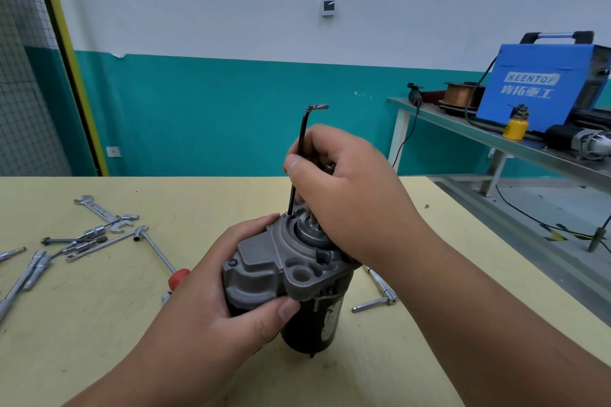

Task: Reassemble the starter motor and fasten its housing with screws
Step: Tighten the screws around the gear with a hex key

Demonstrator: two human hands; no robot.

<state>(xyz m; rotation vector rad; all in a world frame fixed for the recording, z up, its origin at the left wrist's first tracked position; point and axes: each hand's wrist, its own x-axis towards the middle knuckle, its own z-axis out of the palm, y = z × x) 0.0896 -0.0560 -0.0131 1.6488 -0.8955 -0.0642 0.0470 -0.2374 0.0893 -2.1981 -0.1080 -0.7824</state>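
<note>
My left hand (218, 304) is wrapped around the grey cast-metal housing of the black cylindrical starter motor (264, 261), which stands upright on the pale yellow wooden table (99, 324). Just beyond, my right hand (347, 195) pinches a black L-shaped hex key (302, 139), its tip seated at the housing's far rim. Chrome wrenches (99, 235) lie far left.

A workshop. Wrenches (99, 210) and socket tools lie scattered on a yellowish workbench (99, 324) at lower left. At upper right, a metal table (463, 124) carries a blue welding machine (535, 82), a wire spool (458, 92), an oil can (515, 127) and a grinder (582, 142). A wire mesh fence (20, 76) stands at far left.
</note>
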